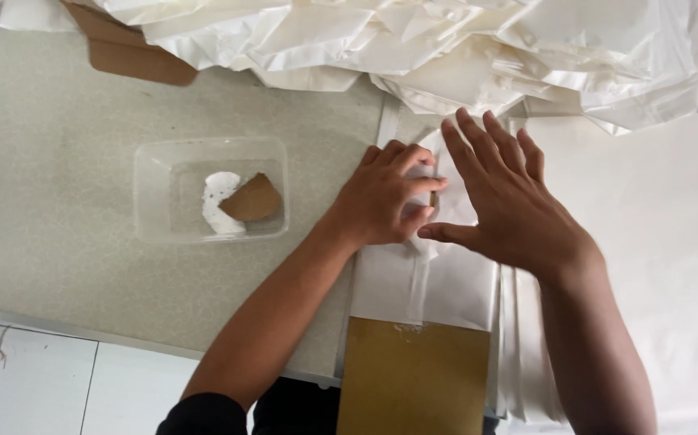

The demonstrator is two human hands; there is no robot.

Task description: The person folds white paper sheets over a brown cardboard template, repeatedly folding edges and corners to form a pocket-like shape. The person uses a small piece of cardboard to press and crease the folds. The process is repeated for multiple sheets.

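Brown card: 1 stiff brown sheet, nearest the person, lying on the near end of the white paper piece.
White paper piece: 1 flat piece under both hands, a shiny wet-looking strip running up its middle; I judge the gluing done and the pressing under way.
Left hand: fingers curled, fingertips pinching a folded edge of the piece.
Right hand: open and flat, fingers spread, pressing the paper down.
Flat stack: white sheets to the right; number cannot be told.
Plastic tub: 1 clear tub on the table, holding 1 white dab and 1 brown scrap.
Far heap: crumpled white paper, too many to count; much looks left.
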